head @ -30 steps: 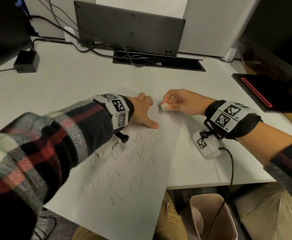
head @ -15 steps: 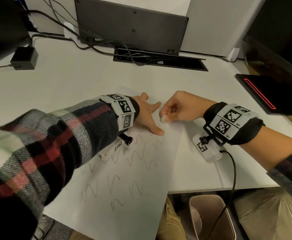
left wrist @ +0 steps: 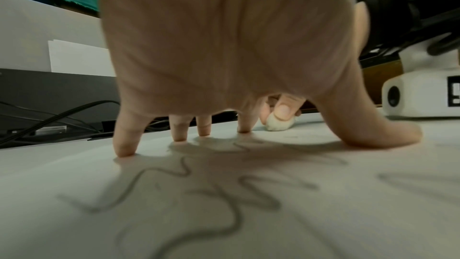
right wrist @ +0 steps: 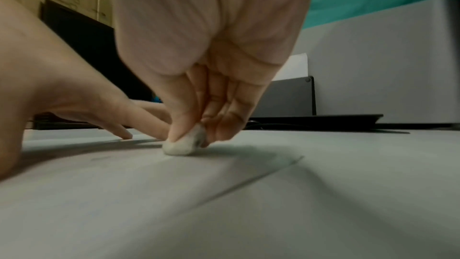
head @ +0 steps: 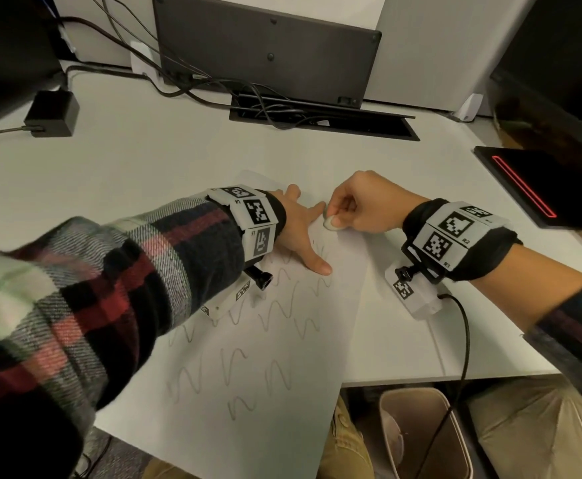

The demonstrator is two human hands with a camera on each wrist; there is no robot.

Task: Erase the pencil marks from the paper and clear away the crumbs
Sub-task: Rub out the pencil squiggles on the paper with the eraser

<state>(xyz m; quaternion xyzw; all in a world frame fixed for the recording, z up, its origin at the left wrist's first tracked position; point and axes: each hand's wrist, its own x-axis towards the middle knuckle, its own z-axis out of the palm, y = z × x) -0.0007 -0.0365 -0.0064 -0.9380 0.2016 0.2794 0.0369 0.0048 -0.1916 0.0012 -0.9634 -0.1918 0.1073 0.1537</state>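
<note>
your left hand [head: 296,233] lay flat, fingers [left wrist: 124,141] spread on the paper [head: 248,357]; right hand [head: 362,209] pinched the eraser [head: 331,223] against it, mid-frame, above the pencil marks [head: 282,316].

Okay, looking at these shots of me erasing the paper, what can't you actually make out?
- Pencil marks under the left hand: covered by palm and wrist camera in the head view.
- Crumbs: too small to tell on the paper in any view.
- Eraser shape: mostly wrapped by the right hand fingers.
- Bin contents: cut off, dim.
</note>
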